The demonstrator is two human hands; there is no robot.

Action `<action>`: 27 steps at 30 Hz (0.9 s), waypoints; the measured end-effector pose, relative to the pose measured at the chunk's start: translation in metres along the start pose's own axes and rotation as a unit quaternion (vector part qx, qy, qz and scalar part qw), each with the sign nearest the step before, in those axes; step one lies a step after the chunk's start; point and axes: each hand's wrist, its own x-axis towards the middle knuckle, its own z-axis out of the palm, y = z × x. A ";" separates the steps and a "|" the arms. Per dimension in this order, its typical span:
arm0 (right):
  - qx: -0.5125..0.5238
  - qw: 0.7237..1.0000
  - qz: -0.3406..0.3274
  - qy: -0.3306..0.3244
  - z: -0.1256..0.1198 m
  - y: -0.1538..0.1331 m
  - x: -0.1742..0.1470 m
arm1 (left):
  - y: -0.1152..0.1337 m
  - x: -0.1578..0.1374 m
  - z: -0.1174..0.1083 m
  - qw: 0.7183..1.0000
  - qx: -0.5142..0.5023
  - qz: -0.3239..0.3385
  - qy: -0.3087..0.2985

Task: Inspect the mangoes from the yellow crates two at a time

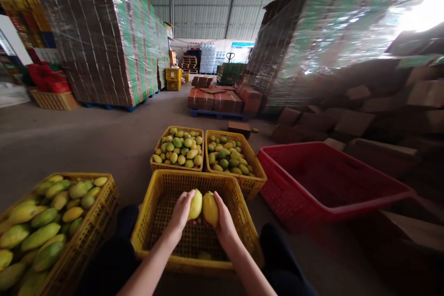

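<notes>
Head view, hands (181,212) each gripping a yellow fruit (211,209), distant blue sign (243,44) unreadable

A: Type of place around you?

B: Warehouse, fruit-handling. Ahead of you: corrugated metal wall (204,11), one. To your left and right: film-wrapped stacks (135,51), tall, one per side.

A: Floor stock near you?

B: Yellow crates (100,208) filled with fruit (178,143), three; cardboard bundles (227,102) on blue pallet (219,114); pallet-truck handle (230,57), far end.
</notes>
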 end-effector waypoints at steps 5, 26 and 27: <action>0.012 0.998 0.025 0.064 -0.013 0.003 -0.002 | -0.005 -0.002 0.005 1.000 0.021 0.010 -0.012; 0.056 0.991 0.088 0.081 -0.009 -0.005 -0.008 | -0.006 0.006 0.009 1.000 0.015 -0.012 -0.011; 0.054 0.991 0.089 0.080 -0.008 -0.003 -0.007 | -0.004 0.007 0.006 1.000 0.010 -0.017 -0.005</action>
